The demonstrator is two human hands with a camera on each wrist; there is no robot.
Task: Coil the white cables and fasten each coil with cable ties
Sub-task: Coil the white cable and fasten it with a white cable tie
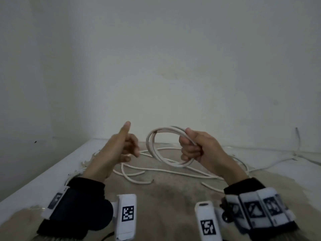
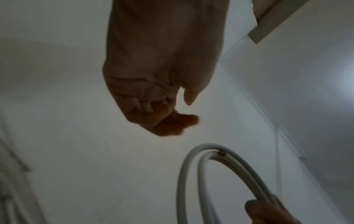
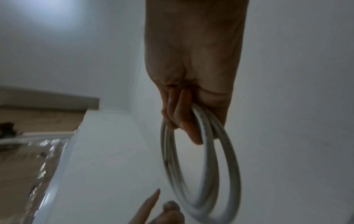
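Note:
My right hand point(image 1: 189, 148) grips a small coil of white cable point(image 1: 149, 145) of a few loops, held upright above the surface. The right wrist view shows the fingers point(image 3: 184, 119) wrapped round the coil point(image 3: 205, 210). A cut end with a brown core shows at the coil's top point(image 2: 210, 146). My left hand point(image 1: 132, 150) hovers just left of the coil, apart from it. Its thumb points up, its fingers point(image 2: 172, 121) are curled, and I see nothing in them. More white cables point(image 1: 156, 170) lie loose and tangled below both hands.
The cables lie on a beige mat point(image 1: 173, 202) in a corner between pale walls. A white ledge point(image 1: 43, 176) runs along the mat's left side, with thin pale strips point(image 1: 85, 163) by it. Another cable point(image 1: 278, 160) trails off to the right.

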